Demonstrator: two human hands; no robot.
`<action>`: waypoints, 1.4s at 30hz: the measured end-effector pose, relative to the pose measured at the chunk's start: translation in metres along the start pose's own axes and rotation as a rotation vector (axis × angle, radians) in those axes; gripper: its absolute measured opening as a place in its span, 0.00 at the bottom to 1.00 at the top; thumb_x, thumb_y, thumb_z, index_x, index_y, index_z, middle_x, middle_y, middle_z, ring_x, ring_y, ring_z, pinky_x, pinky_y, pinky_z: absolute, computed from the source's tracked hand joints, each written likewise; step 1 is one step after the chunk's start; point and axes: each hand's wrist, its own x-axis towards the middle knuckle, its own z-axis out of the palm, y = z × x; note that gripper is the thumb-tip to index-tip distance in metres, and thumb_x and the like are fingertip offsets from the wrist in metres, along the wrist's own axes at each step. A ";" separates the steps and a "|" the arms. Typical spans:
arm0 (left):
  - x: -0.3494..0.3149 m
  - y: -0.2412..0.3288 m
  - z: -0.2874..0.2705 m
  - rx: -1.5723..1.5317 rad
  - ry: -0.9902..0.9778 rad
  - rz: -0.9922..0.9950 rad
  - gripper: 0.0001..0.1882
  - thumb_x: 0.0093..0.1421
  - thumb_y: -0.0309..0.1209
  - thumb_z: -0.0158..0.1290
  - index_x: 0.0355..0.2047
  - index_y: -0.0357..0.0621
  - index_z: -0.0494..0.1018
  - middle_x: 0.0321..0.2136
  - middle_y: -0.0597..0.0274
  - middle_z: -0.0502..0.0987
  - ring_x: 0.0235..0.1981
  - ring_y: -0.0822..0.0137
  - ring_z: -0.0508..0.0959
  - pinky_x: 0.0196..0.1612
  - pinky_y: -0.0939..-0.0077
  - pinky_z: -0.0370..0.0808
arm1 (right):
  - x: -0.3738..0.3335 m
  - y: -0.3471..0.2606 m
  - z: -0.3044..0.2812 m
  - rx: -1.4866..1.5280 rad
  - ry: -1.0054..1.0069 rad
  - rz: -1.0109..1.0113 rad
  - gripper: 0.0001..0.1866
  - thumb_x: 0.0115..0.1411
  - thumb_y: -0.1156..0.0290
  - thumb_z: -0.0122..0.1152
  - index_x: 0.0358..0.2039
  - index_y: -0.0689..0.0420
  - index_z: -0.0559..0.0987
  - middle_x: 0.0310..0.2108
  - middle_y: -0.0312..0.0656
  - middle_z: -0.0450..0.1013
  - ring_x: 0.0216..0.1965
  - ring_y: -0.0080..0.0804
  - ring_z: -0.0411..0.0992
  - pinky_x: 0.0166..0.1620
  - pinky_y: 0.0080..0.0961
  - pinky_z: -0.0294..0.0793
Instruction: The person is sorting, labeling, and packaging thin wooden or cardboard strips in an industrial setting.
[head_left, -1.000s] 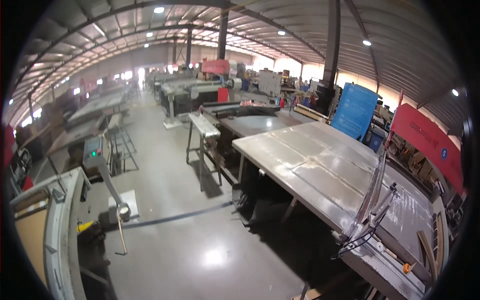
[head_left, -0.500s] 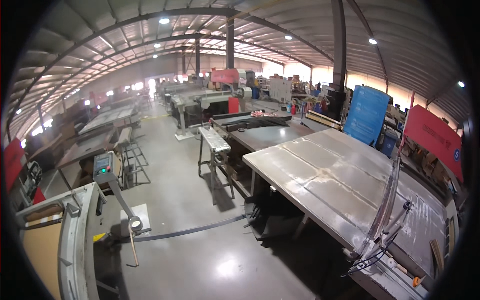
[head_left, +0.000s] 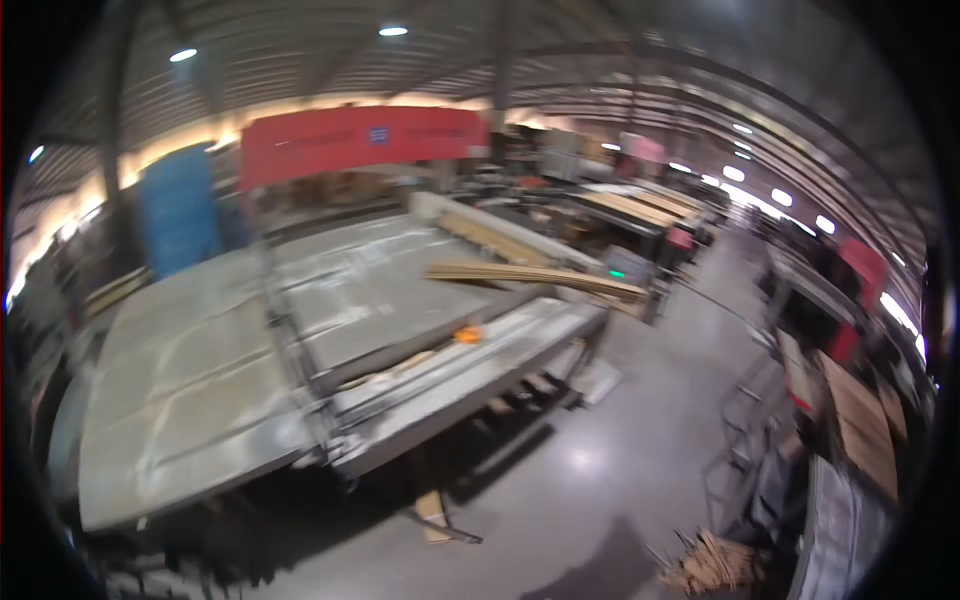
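Neither my left hand nor my right hand shows in the head view. Across the left and middle stretches a large machine with a pale, worn metal table (head_left: 190, 370). A long red beam (head_left: 362, 146) spans its far side. A bundle of thin tan strips (head_left: 535, 277) lies over the table's right part. Near the front rail sits a small orange thing (head_left: 467, 335), too blurred to name. The whole picture is smeared by motion.
A grey floor aisle (head_left: 600, 480) runs along the machine's right side into the distance. At the lower right, a heap of cardboard-coloured scraps (head_left: 712, 562) lies on the floor beside a brown board (head_left: 858, 425). A tall blue panel (head_left: 180, 212) stands at the left.
My view has swung far to the right. The machine table moved from the right side to the left, and the aisle on its other side came into view. No hand appears in either frame.
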 end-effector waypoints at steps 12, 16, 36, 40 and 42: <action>0.044 0.359 -0.047 -0.378 -0.046 0.305 0.15 0.64 0.38 0.40 0.30 0.53 0.77 0.25 0.66 0.71 0.28 0.65 0.70 0.27 0.63 0.67 | -0.165 0.283 -0.013 0.615 0.426 0.546 0.12 0.59 0.60 0.57 0.28 0.56 0.78 0.23 0.42 0.73 0.23 0.32 0.69 0.27 0.33 0.69; 0.044 0.426 -0.015 -0.506 -0.042 0.234 0.17 0.65 0.42 0.41 0.27 0.55 0.77 0.23 0.67 0.73 0.26 0.65 0.71 0.26 0.64 0.68 | -0.157 0.342 -0.057 0.721 0.409 0.567 0.13 0.59 0.60 0.57 0.27 0.56 0.78 0.22 0.42 0.73 0.22 0.33 0.68 0.27 0.33 0.68; 0.188 0.725 0.068 0.074 0.018 -0.200 0.30 0.56 0.51 0.54 0.52 0.42 0.73 0.50 0.42 0.73 0.55 0.56 0.71 0.58 0.53 0.65 | 0.049 0.382 -0.690 0.450 0.334 -0.569 0.34 0.65 0.51 0.51 0.59 0.68 0.64 0.61 0.55 0.62 0.63 0.48 0.60 0.65 0.48 0.57; 0.247 0.940 0.085 0.022 -0.149 0.066 0.26 0.56 0.47 0.52 0.49 0.43 0.75 0.43 0.48 0.79 0.45 0.54 0.77 0.50 0.58 0.71 | -0.026 0.472 -0.700 0.755 0.574 0.097 0.16 0.65 0.56 0.55 0.33 0.57 0.76 0.30 0.40 0.77 0.37 0.45 0.76 0.37 0.47 0.71; 0.293 1.028 0.093 0.000 -0.119 0.240 0.24 0.57 0.43 0.48 0.49 0.40 0.74 0.43 0.47 0.80 0.43 0.53 0.80 0.47 0.60 0.74 | -0.026 0.493 -0.718 0.779 0.547 0.258 0.15 0.64 0.57 0.55 0.33 0.57 0.77 0.30 0.40 0.77 0.37 0.43 0.76 0.37 0.46 0.72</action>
